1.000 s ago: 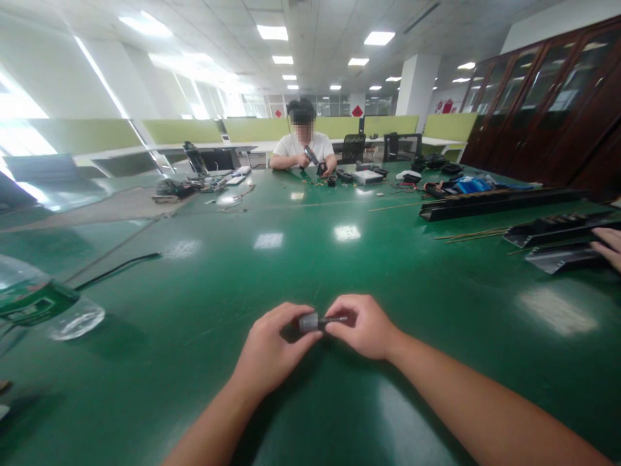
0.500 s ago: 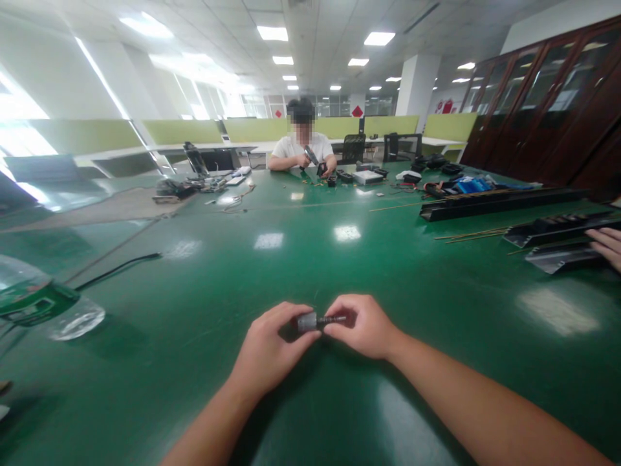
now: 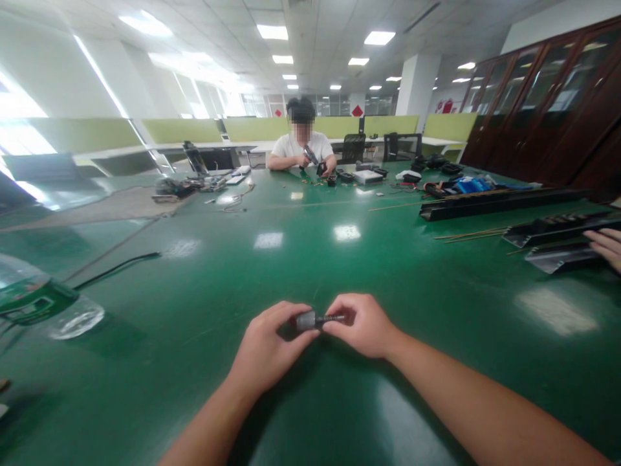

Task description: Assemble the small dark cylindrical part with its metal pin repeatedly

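Just above the green table, a short grey metal cylinder [image 3: 306,321] lies sideways between the thumb and fingers of my left hand [image 3: 272,346]. From its right end juts a thin, dark, ridged rod [image 3: 334,318], roughly in line with the cylinder. My right hand [image 3: 365,325] pinches around this rod with thumb and forefinger, and its tip shows inside the curl of the fingers. The two hands almost touch where the rod meets the cylinder. The piece is too small and blurred to tell its exact kind.
A clear plastic bottle [image 3: 80,318] lies at the left beside a black cable [image 3: 121,264]. Black metal channels [image 3: 499,204] and thin rods stretch along the right, with another person's hand [image 3: 606,246] there. Across the green table [image 3: 291,275] sits a person [image 3: 301,149] holding a tool.
Both my hands and the piece between them stay almost exactly where they were. The grip looks the same, and the view has shifted very slightly.
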### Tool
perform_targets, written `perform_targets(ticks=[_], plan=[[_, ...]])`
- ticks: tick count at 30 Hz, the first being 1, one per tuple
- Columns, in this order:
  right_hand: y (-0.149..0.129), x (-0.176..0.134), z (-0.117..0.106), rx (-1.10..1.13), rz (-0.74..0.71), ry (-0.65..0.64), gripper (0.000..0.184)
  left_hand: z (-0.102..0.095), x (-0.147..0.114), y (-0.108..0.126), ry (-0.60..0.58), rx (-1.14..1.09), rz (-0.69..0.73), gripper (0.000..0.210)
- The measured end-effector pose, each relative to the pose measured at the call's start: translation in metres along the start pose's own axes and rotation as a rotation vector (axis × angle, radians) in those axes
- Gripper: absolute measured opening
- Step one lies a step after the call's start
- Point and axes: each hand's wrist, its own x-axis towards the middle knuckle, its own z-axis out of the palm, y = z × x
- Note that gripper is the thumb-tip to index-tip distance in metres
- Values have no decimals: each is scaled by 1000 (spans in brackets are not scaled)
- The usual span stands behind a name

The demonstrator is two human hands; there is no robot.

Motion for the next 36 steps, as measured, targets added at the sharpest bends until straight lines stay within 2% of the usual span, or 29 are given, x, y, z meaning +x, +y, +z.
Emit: perform_targets(ticks=[20, 36], plan=[[0, 0, 0, 41, 58, 7, 9, -4, 0, -3, 2, 16, -9, 26], [3, 0, 1, 39, 44, 13, 9, -6, 1, -3, 18, 25, -12, 26]])
